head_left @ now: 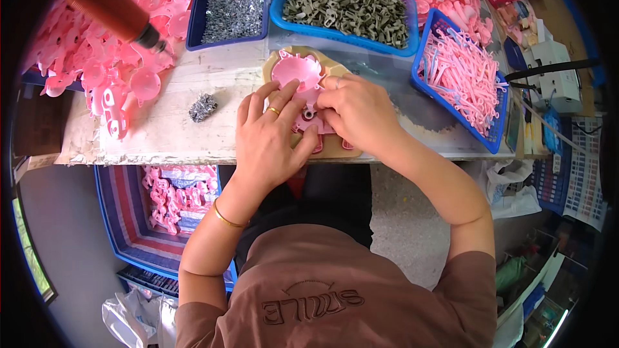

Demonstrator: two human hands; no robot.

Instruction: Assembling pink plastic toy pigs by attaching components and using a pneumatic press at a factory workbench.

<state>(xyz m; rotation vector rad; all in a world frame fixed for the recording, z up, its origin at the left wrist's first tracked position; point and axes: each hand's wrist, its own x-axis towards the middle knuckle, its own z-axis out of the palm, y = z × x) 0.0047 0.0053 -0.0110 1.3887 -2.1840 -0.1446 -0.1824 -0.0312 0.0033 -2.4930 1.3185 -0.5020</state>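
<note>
A pink plastic part [298, 71] with a round cup lies in a tan fixture [342, 69] at the table's front edge. My left hand [269, 130] grips its left side, with the fingers over the body and the thumb near its lower end. At the right side of the part, my right hand [361, 111] is closed, fingertips pinched together. Whatever they hold is hidden. Between both hands shows a small dark ring-shaped piece [308, 115]. A clump of small metal screws [203, 108] sits on the table to the left.
Behind stand a dark blue bin of screws [192, 22] and a blue bin of olive-green clips [278, 9]. A blue basket of pink strips [422, 58] is at right. Pink parts [145, 84] are heaped at left. A red power screwdriver [113, 9] hangs at upper left.
</note>
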